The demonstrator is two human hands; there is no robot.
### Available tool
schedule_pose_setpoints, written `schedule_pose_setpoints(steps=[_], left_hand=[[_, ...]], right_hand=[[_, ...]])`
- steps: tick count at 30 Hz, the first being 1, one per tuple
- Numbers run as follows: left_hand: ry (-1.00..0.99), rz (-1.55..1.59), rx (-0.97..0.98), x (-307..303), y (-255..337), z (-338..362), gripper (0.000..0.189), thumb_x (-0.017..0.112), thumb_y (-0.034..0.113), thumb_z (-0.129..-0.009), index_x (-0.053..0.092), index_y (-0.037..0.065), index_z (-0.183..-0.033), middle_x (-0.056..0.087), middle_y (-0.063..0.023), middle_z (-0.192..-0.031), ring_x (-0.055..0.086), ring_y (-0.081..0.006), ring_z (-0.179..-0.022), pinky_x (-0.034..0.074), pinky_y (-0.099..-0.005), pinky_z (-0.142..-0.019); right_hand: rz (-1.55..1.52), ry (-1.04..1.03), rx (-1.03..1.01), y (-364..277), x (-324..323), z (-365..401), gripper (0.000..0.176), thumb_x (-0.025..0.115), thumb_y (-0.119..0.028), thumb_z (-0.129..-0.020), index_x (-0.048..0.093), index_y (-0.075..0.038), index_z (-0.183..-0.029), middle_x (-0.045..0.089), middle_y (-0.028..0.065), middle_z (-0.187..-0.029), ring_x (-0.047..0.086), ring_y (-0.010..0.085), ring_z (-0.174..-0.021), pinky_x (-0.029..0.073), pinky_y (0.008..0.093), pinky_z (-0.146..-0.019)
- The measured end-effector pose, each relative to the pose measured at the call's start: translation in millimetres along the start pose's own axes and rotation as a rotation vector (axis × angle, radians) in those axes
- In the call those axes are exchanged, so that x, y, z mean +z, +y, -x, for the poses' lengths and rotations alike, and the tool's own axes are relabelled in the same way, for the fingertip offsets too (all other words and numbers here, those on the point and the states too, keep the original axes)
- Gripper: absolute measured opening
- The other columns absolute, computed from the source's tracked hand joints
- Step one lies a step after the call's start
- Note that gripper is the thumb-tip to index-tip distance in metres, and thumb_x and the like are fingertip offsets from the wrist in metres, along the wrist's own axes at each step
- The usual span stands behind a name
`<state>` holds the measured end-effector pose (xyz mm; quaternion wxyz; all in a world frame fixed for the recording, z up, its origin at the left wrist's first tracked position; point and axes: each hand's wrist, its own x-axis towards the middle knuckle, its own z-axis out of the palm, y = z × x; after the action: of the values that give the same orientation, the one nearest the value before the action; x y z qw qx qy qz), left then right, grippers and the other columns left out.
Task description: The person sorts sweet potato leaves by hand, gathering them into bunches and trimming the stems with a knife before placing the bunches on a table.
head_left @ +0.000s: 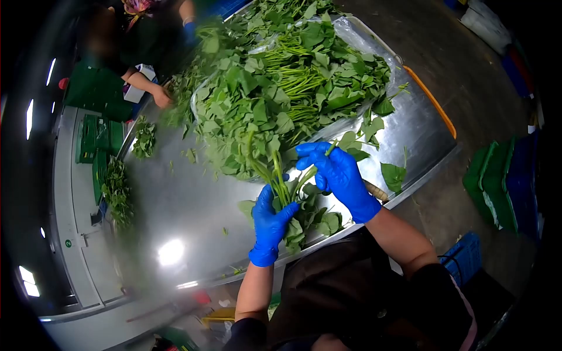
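Observation:
My left hand (270,225), in a blue glove, is closed around a small bunch of leafy green stems (281,182). The stems point up and away from me, and the bunch's leaves (298,227) hang beside the palm. Just to the right, my gloved right hand (335,173) pinches a green stem (332,146) between its bent fingers. Beyond both hands lies a big heap of leafy greens (249,111), its cut stems (295,76) showing in the middle, on clear plastic sheeting (357,38).
The heap rests on a metal table (199,213) scattered with loose leaves (393,176). A tan ribbed object (375,191) lies by my right wrist. Across the table is another person's bare hand (162,96). Green crates (96,139) stand left, more crates (497,181) right.

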<state>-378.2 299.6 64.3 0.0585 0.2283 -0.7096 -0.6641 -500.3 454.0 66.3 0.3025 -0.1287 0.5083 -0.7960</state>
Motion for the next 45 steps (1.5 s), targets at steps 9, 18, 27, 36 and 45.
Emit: schedule_pose_setpoints(steps=[9,18,27,36,45], left_hand=[[-0.067,-0.276,0.162,-39.2,-2.7,8.8,0.052,0.071,0.006,-0.074,0.05,-0.001,-0.121,0.057,-0.0086,-0.112,0.053,-0.018,-0.102,0.042,-0.031,-0.09],[0.045,0.101,0.049,-41.7,-3.1,5.8,0.024,0.054,0.01,-0.09,0.059,0.001,-0.111,0.062,-0.0075,-0.106,0.055,-0.0139,-0.098,0.042,-0.0287,-0.088],[-0.104,-0.693,0.306,-42.0,-9.2,1.4,0.022,0.056,0.011,-0.087,0.056,0.003,-0.107,0.06,-0.0167,-0.097,0.058,-0.0329,-0.089,0.047,-0.0372,-0.074],[-0.211,-1.017,0.477,-15.6,-8.1,-1.6,0.023,0.057,0.008,-0.084,0.054,0.0,-0.105,0.058,-0.0204,-0.099,0.056,-0.0393,-0.086,0.047,-0.0426,-0.074],[0.006,-0.778,0.344,9.6,37.1,3.5,0.06,0.066,0.01,-0.075,0.041,0.004,-0.13,0.048,-0.0196,-0.125,0.052,-0.0337,-0.11,0.043,-0.0385,-0.091]], right_hand=[[0.607,-0.15,0.095,11.3,55.1,-17.2,0.019,0.06,-0.014,-0.087,0.065,-0.003,-0.101,0.063,0.0032,-0.082,0.058,0.0092,-0.071,0.048,0.0249,-0.065],[0.122,-0.086,-0.074,50.6,35.9,-17.0,0.019,0.055,-0.009,-0.087,0.065,0.001,-0.101,0.066,0.0082,-0.099,0.061,0.0126,-0.088,0.049,0.0254,-0.078],[0.185,0.021,0.012,32.6,13.9,-19.5,0.023,0.054,-0.02,-0.091,0.063,0.0,-0.097,0.064,0.0033,-0.087,0.057,0.0079,-0.083,0.045,0.023,-0.072],[0.065,-0.003,0.075,34.0,10.6,-14.3,0.032,0.054,-0.017,-0.091,0.055,-0.008,-0.122,0.062,0.0001,-0.099,0.053,0.0033,-0.079,0.042,0.0164,-0.063],[0.261,0.041,-0.034,15.3,13.5,-0.4,0.025,0.057,-0.02,-0.09,0.059,-0.004,-0.109,0.062,0.0062,-0.097,0.059,0.0116,-0.09,0.045,0.0247,-0.08]])
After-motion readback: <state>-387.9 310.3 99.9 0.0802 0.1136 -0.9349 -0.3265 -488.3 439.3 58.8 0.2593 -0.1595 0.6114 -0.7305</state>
